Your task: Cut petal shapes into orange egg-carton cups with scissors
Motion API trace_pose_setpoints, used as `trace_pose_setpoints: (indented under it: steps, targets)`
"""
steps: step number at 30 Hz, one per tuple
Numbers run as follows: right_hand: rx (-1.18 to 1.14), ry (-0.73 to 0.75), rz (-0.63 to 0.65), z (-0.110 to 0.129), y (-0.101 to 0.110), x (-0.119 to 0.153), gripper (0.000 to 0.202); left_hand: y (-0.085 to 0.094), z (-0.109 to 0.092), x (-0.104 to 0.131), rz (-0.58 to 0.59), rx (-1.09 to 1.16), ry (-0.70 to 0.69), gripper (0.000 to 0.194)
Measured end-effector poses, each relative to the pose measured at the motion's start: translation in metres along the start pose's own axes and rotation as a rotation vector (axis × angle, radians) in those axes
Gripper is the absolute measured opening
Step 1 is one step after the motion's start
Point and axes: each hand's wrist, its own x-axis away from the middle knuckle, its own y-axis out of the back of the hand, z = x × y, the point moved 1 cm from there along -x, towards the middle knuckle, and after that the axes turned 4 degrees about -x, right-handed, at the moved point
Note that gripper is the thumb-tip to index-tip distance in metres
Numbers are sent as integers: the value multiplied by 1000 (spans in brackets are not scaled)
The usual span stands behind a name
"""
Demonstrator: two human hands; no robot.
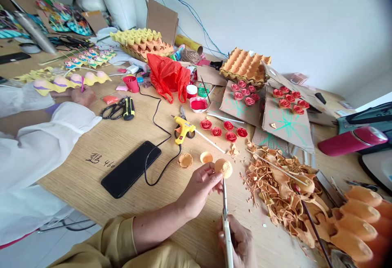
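Observation:
My left hand (199, 186) pinches a small round orange piece of egg carton (223, 168) between thumb and fingers, above the table. My right hand (237, 239) grips white-handled scissors (226, 227), whose blades point up and touch or nearly touch the underside of the piece. Just beyond my left hand lie two orange carton cups (185, 161), the right one (206, 157) partly behind my fingers. A yellow glue gun (183, 130) rests farther back, close to several red paper roses (228, 126). Orange carton scraps (275, 182) are heaped to the right of my hands.
A black phone (131, 169) and cable lie left of my hands. At the left, another person's hand (83, 95) holds a pink pen-like tool at a carton strip. Cardboard sheets (288, 125) with red roses, a red bottle (352, 140) and orange egg trays (358, 219) stand at the right.

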Motion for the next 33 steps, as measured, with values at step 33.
trace_pose_setpoints:
  steps: [33]
  targets:
    - [-880,-158,-269,16,18,-27,41,7,15,0,472,-345,328,41]
